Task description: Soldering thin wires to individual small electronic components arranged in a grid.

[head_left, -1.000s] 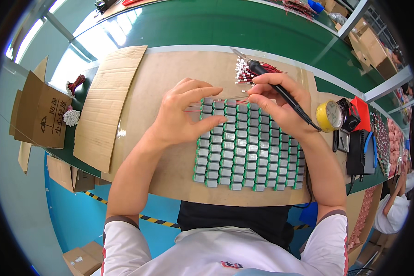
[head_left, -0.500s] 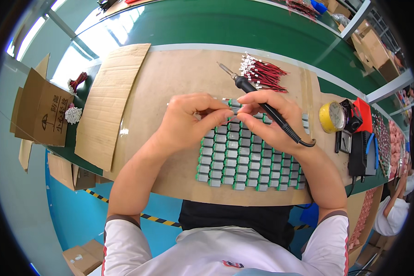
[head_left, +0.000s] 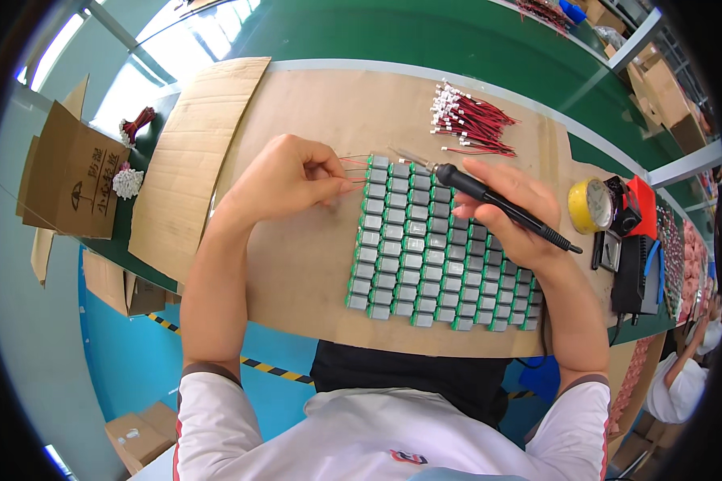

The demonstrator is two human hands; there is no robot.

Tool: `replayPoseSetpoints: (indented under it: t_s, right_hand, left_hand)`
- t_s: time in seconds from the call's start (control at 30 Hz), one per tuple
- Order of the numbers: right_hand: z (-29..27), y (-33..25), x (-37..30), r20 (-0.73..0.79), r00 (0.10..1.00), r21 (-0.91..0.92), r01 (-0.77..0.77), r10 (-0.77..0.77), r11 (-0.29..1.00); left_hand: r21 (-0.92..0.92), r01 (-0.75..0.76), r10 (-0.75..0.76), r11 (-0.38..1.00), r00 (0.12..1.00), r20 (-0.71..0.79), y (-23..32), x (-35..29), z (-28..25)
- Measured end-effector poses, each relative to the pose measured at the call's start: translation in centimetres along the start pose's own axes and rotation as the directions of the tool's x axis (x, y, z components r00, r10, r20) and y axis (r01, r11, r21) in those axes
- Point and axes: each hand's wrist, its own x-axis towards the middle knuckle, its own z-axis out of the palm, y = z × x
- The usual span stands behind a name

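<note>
My left hand [head_left: 301, 178] is at the upper left corner of the rows of small grey battery packs [head_left: 413, 243] with green edges. Its fingers are pinched, and thin red and dark wires [head_left: 354, 161] run from the corner pack to the fingertips. My right hand [head_left: 515, 210] hovers above the upper right part of the rows. It grips a black soldering iron [head_left: 505, 207], whose metal tip points up and left over the top row. Thumb and forefinger of that hand are spread beside the handle.
Red and black wire leads with white connectors [head_left: 475, 120] lie beyond the packs. Yellow tape [head_left: 587, 205], a black box [head_left: 635, 272] and a red holder [head_left: 642, 204] stand on the right. A cardboard sheet [head_left: 192, 160] and an open carton [head_left: 72, 172] are on the left.
My hands were close together over the top of the packs and have moved apart. The left went left and the right went right, with the soldering iron swung lower.
</note>
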Motion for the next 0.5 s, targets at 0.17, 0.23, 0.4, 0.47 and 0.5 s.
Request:
replayPoseSetpoints:
  t_s: [0.17,0.23,0.4,0.47,0.5]
  right_hand:
    - [0.48,0.16,0.03,0.06,0.998,-0.056,0.033,-0.03,0.998]
    - [0.52,0.32,0.0,0.072,0.997,-0.057,0.028,-0.024,0.998]
    - [0.62,0.12,0.11,0.157,0.988,-0.106,0.017,0.0,0.994]
    - [0.69,0.25,0.03,0.16,0.987,-0.104,0.015,0.002,0.994]
    - [0.71,0.29,0.0,0.16,0.987,-0.105,0.012,0.005,0.994]
  left_hand:
    - [0.053,-0.019,0.018,0.998,1.0,0.015,0.16,-0.06,-0.05]
    - [0.057,-0.033,0.032,0.998,0.999,0.017,0.11,0.09,-0.01]
    - [-0.021,-0.044,0.045,0.999,0.999,0.025,-0.34,0.19,-0.1]
    - [-0.025,-0.006,0.008,1.0,0.999,0.053,-0.46,0.35,-0.28]
    - [-0.026,-0.005,0.006,1.0,0.999,0.053,-0.57,0.45,-0.31]
